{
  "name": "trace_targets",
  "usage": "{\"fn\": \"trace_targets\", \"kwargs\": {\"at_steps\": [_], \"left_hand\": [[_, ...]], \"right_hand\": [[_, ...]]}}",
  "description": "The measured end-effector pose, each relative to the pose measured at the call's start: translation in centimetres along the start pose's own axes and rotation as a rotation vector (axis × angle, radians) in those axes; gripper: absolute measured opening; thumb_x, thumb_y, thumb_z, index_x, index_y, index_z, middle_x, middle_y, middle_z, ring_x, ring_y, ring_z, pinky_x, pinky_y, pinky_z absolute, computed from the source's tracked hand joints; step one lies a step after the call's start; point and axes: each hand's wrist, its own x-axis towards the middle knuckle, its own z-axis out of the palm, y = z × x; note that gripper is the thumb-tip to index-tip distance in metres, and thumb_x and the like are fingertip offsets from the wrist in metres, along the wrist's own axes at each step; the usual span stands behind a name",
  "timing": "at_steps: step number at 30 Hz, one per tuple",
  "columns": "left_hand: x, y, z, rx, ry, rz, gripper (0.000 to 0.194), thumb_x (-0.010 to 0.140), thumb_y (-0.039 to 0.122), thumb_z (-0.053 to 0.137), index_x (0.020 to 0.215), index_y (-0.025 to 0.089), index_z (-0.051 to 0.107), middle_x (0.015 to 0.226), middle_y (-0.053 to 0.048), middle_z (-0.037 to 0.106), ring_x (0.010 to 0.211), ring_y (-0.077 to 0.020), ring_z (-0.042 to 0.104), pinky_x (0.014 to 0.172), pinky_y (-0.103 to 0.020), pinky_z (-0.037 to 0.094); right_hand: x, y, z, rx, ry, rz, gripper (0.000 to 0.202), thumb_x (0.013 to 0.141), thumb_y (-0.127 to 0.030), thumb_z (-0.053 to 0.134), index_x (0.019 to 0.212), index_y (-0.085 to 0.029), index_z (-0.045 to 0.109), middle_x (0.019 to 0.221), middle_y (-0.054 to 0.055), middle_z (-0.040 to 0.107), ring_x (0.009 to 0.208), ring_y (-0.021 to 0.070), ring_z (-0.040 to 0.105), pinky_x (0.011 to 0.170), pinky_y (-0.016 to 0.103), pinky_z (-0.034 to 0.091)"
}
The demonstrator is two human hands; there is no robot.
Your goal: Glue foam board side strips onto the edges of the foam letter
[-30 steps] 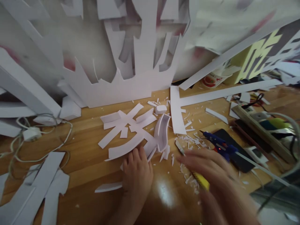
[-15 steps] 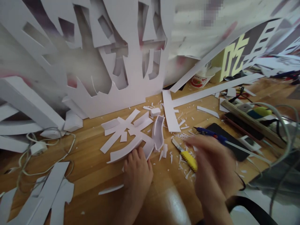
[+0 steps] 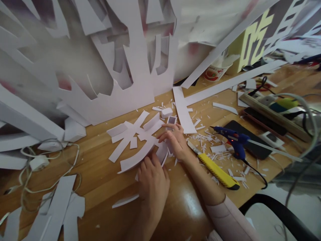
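A white foam-board cut-out [image 3: 129, 129], with flat crossing strokes and some upright side walls, lies on the wooden table. My left hand [image 3: 154, 174] has its fingers curled on the near edge of the cut-out's curved stroke; the fingertips are partly hidden. Just beyond it, my right hand [image 3: 174, 139] reaches across from the right, its bent fingers around the right-hand walled stroke and covering most of it. Right of that hand lie a yellow utility knife [image 3: 218, 170] with its blade out and a blue glue gun [image 3: 234, 139] holding a white glue stick.
Tall white cut-out boards [image 3: 120, 107] stand at the back. White scraps [image 3: 204, 140] litter the table by the knife. A power strip [image 3: 273, 113] and black phone-like slab [image 3: 240, 134] lie right; white cables [image 3: 40, 162] and foam-board strips [image 3: 60, 201] lie left. A paper cup [image 3: 214, 72] stands behind.
My right hand has moved left from above the knife to the cut-out's right stroke, uncovering the knife and glue gun. My left hand stays at the near edge. The view has shifted slightly.
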Motion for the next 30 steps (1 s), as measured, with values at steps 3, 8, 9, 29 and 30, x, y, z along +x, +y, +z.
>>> {"fn": "trace_targets", "kwargs": {"at_steps": [3, 8, 9, 29, 30], "left_hand": [[0.04, 0.0, 0.06, -0.011, -0.011, -0.01, 0.041, 0.088, 0.025, 0.053, 0.126, 0.01, 0.053, 0.101, -0.013, 0.058, 0.096, -0.0305, 0.059, 0.08, -0.042, 0.049], [-0.01, -0.19, 0.26, -0.022, -0.007, 0.006, 0.044, 0.089, 0.025, 0.052, 0.131, 0.011, 0.051, 0.102, -0.012, 0.058, 0.097, -0.0298, 0.059, 0.081, -0.043, 0.05], [0.0, -0.21, 0.29, -0.024, -0.003, 0.01, 0.045, 0.089, 0.024, 0.053, 0.132, 0.011, 0.051, 0.103, -0.012, 0.058, 0.097, -0.0295, 0.059, 0.08, -0.043, 0.051], [0.1, -0.23, 0.78, -0.002, -0.004, 0.031, 0.051, 0.085, 0.024, 0.061, 0.133, 0.011, 0.052, 0.1, -0.011, 0.059, 0.094, -0.0274, 0.058, 0.071, -0.037, 0.053], [0.1, -0.24, 0.8, -0.004, 0.001, 0.038, 0.051, 0.084, 0.024, 0.061, 0.133, 0.011, 0.052, 0.101, -0.012, 0.059, 0.093, -0.0274, 0.058, 0.071, -0.037, 0.053]], "right_hand": [[-0.17, 0.11, 0.39, 0.052, 0.074, 0.016, 0.067, 0.102, -0.052, 0.014, 0.069, -0.027, 0.067, 0.084, 0.003, 0.074, 0.121, 0.0257, 0.054, 0.112, 0.051, 0.015], [-0.7, 0.38, 0.9, 0.097, 0.159, 0.011, 0.063, 0.101, -0.05, 0.017, 0.073, -0.027, 0.069, 0.083, 0.003, 0.074, 0.119, 0.0268, 0.057, 0.111, 0.052, 0.019], [-0.78, 0.4, 0.96, 0.1, 0.169, 0.008, 0.061, 0.101, -0.049, 0.018, 0.076, -0.028, 0.07, 0.084, 0.003, 0.074, 0.12, 0.0265, 0.057, 0.112, 0.052, 0.018], [-0.71, 0.22, 0.81, 0.038, 0.107, 0.132, 0.054, 0.102, -0.045, 0.02, 0.088, -0.03, 0.07, 0.08, 0.001, 0.07, 0.12, 0.0235, 0.055, 0.117, 0.049, 0.015], [-0.63, 0.16, 0.74, 0.022, 0.098, 0.125, 0.052, 0.102, -0.043, 0.021, 0.089, -0.03, 0.07, 0.079, 0.001, 0.07, 0.12, 0.0232, 0.054, 0.117, 0.05, 0.015]]}}
